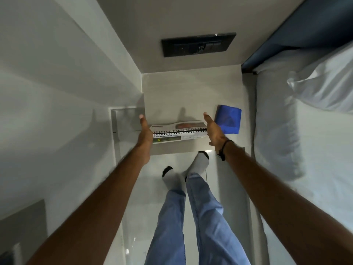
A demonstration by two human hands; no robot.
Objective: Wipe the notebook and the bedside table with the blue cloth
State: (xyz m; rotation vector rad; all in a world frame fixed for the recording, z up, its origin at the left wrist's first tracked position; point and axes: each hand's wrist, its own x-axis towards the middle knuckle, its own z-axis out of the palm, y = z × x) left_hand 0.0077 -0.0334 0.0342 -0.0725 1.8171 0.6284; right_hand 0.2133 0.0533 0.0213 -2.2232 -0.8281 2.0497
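Between my open left hand and open right hand stands the spiral-bound notebook, pages printed; blue cloth folded just beyond my right.

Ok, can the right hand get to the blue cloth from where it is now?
Probably yes. The right hand is at the notebook's right end, and the blue cloth lies flat on the bedside table just beside it, with nothing between them.

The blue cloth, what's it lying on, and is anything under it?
The blue cloth lies folded on the bedside table, beside the right hand and the spiral notebook. Whatever sits beneath the cloth is covered, so only tabletop shows around it.
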